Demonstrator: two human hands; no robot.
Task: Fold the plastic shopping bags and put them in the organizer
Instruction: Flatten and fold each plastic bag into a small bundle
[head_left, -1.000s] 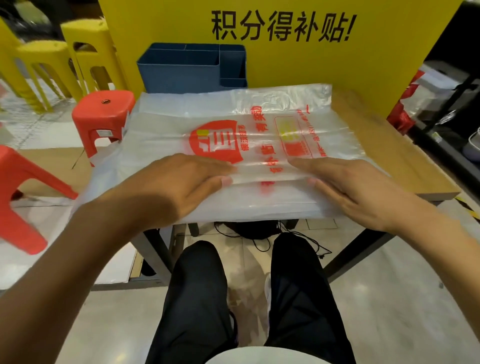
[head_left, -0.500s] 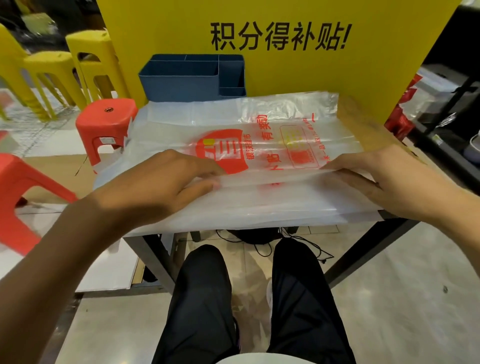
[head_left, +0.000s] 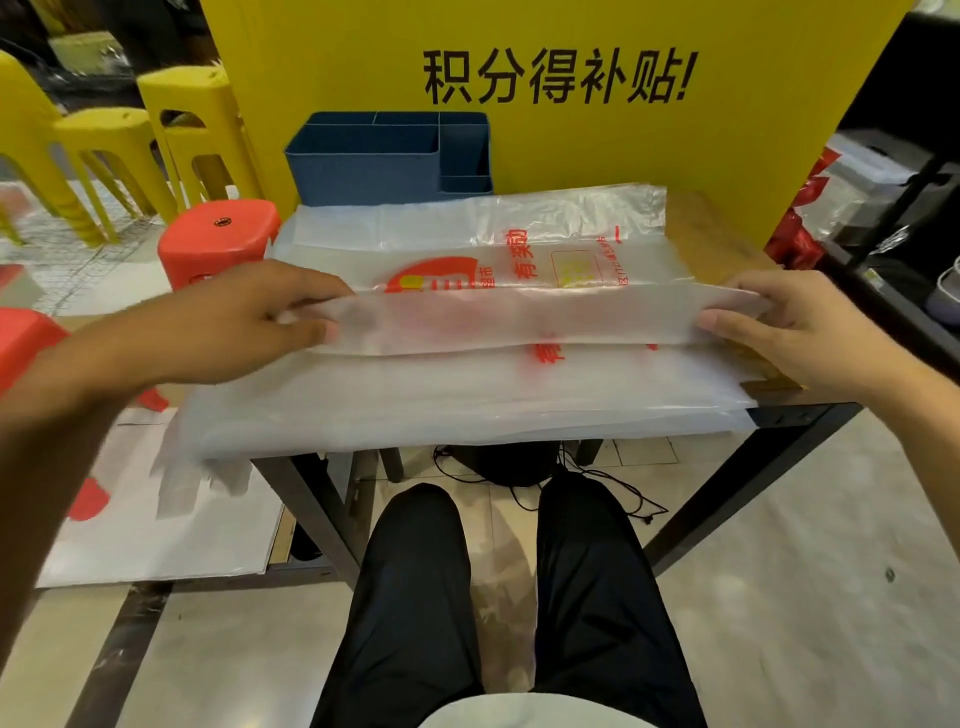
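A stack of clear plastic shopping bags (head_left: 467, 395) with red print lies flat across the small wooden table (head_left: 711, 234). The near edge of the top bag (head_left: 519, 322) is lifted and turned over toward the far side. My left hand (head_left: 249, 322) pinches that raised edge at its left end. My right hand (head_left: 795, 327) pinches it at the right end. A dark blue organizer (head_left: 363, 166) with several compartments stands at the back of the table against the yellow board.
A yellow board (head_left: 571, 156) with black characters walls off the table's far side. A red stool (head_left: 218, 234) and yellow stools (head_left: 171, 130) stand to the left. Shelving with packets (head_left: 883, 218) is on the right. My legs are under the table.
Both hands slid apart along the bag, from pressing flat near the middle to its left and right ends. They took hold of the near edge and lifted it toward the far side.
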